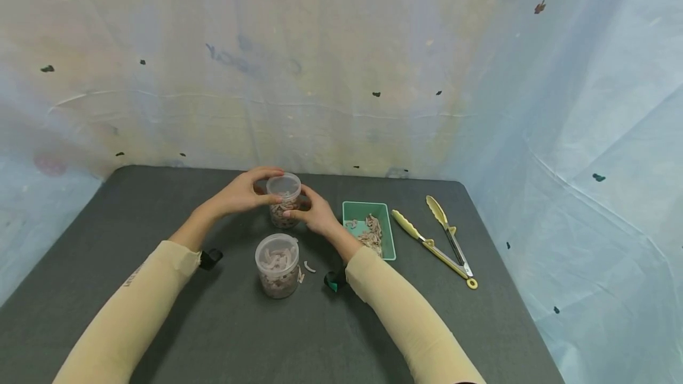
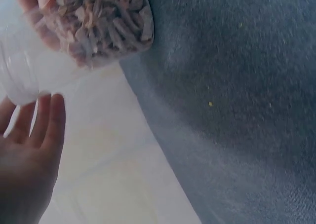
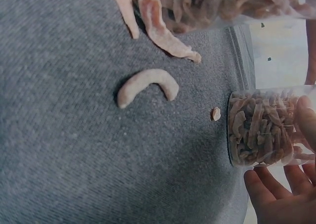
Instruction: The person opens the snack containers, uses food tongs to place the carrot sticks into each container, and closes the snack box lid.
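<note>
My left hand (image 1: 240,194) holds the clear top of the far plastic jar (image 1: 277,218), with its fingers and thumb around the rim. Lower down, my right hand (image 1: 320,215) grips that jar's side between thumb and fingers. Brownish dried strips fill the jar's lower part, and in the right wrist view the jar (image 3: 259,128) has its base close to the dark tabletop. Nearer the person stands a second clear jar (image 1: 279,283), filled with similar strips. Beside it lie a curved pale strip (image 3: 148,81) and a couple of other loose pieces.
A green tray (image 1: 392,239) with a heap of thin brownish strips sits right of my right hand. Farther right, yellow-tipped tongs (image 1: 408,227) lie spread on the dark table (image 1: 224,325). Pale plastic sheeting (image 1: 320,64) hangs behind and beside the table.
</note>
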Available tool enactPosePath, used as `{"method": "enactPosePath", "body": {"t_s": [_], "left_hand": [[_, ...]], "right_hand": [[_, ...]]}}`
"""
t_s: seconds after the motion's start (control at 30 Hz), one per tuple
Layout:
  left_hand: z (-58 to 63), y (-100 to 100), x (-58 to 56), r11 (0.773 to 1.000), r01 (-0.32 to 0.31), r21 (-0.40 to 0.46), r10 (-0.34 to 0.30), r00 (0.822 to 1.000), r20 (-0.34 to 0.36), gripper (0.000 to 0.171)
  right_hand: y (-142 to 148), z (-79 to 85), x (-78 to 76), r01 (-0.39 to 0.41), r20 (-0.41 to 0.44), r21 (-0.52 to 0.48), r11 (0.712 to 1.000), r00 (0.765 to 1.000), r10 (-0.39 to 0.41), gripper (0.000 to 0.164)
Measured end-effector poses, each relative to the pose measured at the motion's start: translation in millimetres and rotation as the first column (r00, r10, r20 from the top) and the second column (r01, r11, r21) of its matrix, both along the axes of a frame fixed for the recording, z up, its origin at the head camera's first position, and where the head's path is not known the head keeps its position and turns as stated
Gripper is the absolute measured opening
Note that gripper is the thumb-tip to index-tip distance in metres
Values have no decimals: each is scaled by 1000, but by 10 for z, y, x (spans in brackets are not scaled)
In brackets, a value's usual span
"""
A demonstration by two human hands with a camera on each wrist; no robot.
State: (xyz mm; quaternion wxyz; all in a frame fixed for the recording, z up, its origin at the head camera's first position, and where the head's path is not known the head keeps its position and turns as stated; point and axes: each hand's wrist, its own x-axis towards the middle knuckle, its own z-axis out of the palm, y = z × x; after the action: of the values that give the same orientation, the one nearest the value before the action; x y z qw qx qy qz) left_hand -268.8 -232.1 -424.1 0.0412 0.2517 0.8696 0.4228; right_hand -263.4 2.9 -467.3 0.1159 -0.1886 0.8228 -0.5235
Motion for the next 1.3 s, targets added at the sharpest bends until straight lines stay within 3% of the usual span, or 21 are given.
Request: {"method": "enactPosePath", "body": {"t_s": [0.13,0.2,0.53,0.77,1.0,1.13,1.3], "left_hand": [[-31,54,-13,998,-61,-35,59,996,-66,72],[-36,58,-8,997,-71,-31,69,995,-66,71],[-41,-6,13,1000,8,-15,-8,1000,-9,63],[-45,6,19,999,19,-46,-21,999,-33,63],[-11,-44,63,984,-97,-149,84,992,-92,79],[51,-83,142,964,-166,-209,138,981,-139,89],[144,-172,299,923,-252,-291,181,951,-249,94]], "right_hand": [[2,1,16,-7,-3,-12,1000,1000,7,76],[-3,6,32,-10,1,-18,1000,1000,10,76],[-6,12,33,0,19,0,1000,1000,0,76],[-7,13,10,8,15,23,1000,1000,-8,79],[7,201,68,17,-6,61,998,1000,-17,95],[179,360,139,39,-54,72,997,998,-36,93],[573,549,223,76,-177,81,994,982,-61,84]]}}
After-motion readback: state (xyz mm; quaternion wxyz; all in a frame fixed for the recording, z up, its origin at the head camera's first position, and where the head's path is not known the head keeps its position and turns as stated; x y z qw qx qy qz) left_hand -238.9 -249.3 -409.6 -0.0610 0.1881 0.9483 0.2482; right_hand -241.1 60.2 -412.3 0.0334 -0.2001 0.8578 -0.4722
